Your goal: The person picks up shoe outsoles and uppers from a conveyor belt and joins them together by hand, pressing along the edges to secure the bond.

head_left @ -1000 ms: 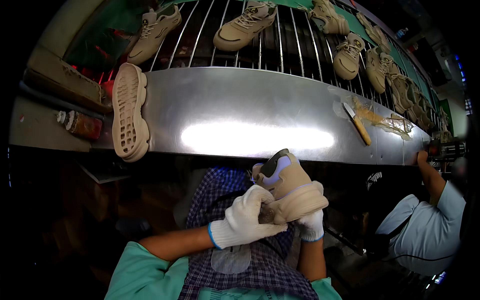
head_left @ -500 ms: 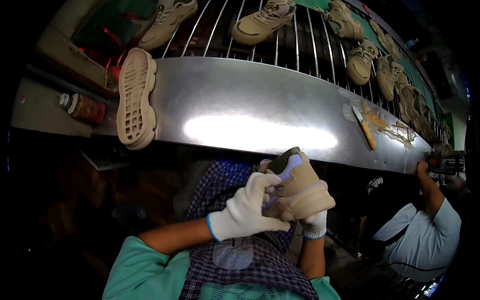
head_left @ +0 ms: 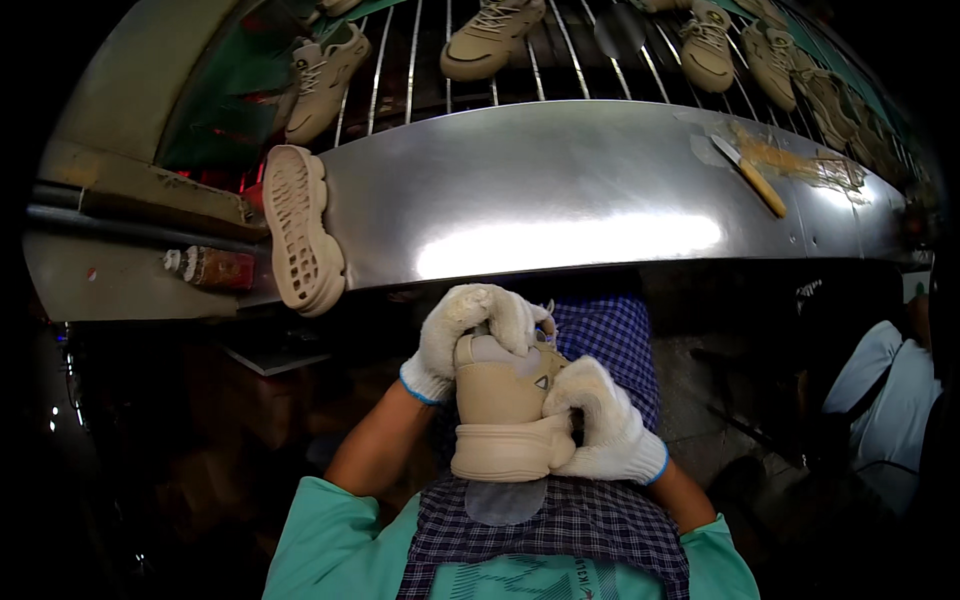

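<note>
A beige sneaker (head_left: pixel 505 395) with a thick sole is held over my lap, its heel toward me. My left hand (head_left: pixel 472 325), in a white knit glove, grips the shoe's collar from above. On the shoe's right side, my gloved right hand (head_left: pixel 600 428) is closed, with thumb low by the sole and curled fingers against the upper. The toe end is mostly hidden behind my hands. Ahead, a loose beige sole (head_left: pixel 300 230) stands near the left end of the metal ledge (head_left: pixel 520 190), its tread-like grid facing up.
Beyond the ledge, a rack of metal rods (head_left: pixel 560 60) carries several beige sneakers (head_left: pixel 490 40). A knife with a wooden handle (head_left: pixel 760 187) lies by dried glue on the right. A stained bottle (head_left: pixel 212 268) lies at left. Another person's pale-clothed leg (head_left: pixel 870 385) shows at right.
The sneaker has turned so its heel faces me. My left hand has moved up onto the collar, and my right hand has come round to the shoe's right side. The view has shifted.
</note>
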Demonstrator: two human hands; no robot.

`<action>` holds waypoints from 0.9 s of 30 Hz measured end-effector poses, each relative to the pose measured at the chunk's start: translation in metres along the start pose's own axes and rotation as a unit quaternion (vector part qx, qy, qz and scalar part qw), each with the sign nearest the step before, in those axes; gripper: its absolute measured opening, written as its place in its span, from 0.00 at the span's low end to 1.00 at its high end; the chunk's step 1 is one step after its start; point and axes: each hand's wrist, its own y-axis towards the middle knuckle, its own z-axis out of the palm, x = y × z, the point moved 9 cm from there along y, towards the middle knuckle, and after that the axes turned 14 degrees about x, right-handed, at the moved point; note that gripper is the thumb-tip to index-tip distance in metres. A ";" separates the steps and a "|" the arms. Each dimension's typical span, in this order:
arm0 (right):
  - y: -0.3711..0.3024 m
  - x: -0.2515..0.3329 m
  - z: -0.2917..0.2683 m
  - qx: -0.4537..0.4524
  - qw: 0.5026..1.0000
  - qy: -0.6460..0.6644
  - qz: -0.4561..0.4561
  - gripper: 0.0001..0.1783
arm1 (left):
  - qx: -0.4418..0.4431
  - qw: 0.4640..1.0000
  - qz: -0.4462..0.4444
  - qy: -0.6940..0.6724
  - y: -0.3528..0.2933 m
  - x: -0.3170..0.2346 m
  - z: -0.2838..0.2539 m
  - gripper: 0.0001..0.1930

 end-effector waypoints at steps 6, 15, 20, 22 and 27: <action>-0.017 -0.003 -0.006 -0.024 0.999 0.008 0.044 0.37 | 0.032 0.998 -0.030 0.042 0.003 0.012 0.006 0.27; 0.003 0.038 -0.023 -0.008 0.996 -0.087 -0.030 0.53 | 0.016 0.994 -0.037 0.099 -0.006 -0.021 0.038 0.21; 0.048 0.062 -0.090 -0.076 0.996 -0.037 -0.023 0.48 | 0.005 0.944 0.148 0.296 0.003 -0.161 0.112 0.22; 0.067 0.052 -0.114 -0.088 0.995 0.049 -0.011 0.41 | -0.084 0.917 0.194 0.338 0.013 -0.189 0.116 0.29; 0.108 0.059 -0.158 -0.100 0.989 0.107 -0.031 0.42 | -0.092 0.721 0.287 0.625 0.036 -0.194 0.118 0.40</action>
